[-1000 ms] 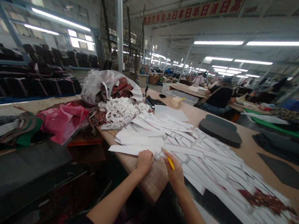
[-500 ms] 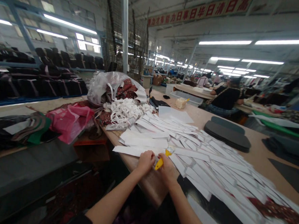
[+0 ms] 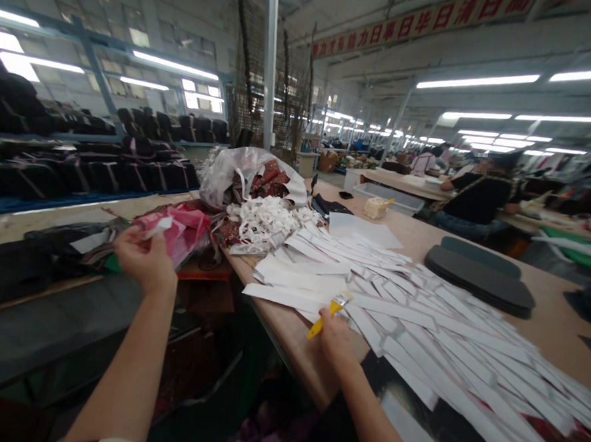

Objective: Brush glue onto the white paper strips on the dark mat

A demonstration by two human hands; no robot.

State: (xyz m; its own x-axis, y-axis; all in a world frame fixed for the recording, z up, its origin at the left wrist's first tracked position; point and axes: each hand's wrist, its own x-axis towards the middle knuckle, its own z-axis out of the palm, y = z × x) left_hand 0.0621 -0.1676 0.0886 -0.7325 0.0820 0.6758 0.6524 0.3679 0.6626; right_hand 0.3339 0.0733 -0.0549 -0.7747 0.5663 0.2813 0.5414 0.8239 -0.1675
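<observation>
Head cam: tan table point(image 3: 409, 238), white strips point(image 3: 419, 322) fanned over its middle and near side, clear plastic bag point(image 3: 218, 183) at its left side with curly white scraps point(image 3: 270, 223) in front, dark pads point(image 3: 477, 279) stacked on its right part, pink bag point(image 3: 190, 226) off its left edge. Right hand point(image 3: 337, 337) over the table's near edge, fingers closed round yellow brush point(image 3: 338, 304), bristles toward the strips; left hand point(image 3: 147, 259) off the table's left side, fingertips pinched narrow on small white piece point(image 3: 161, 226), material unclear.
</observation>
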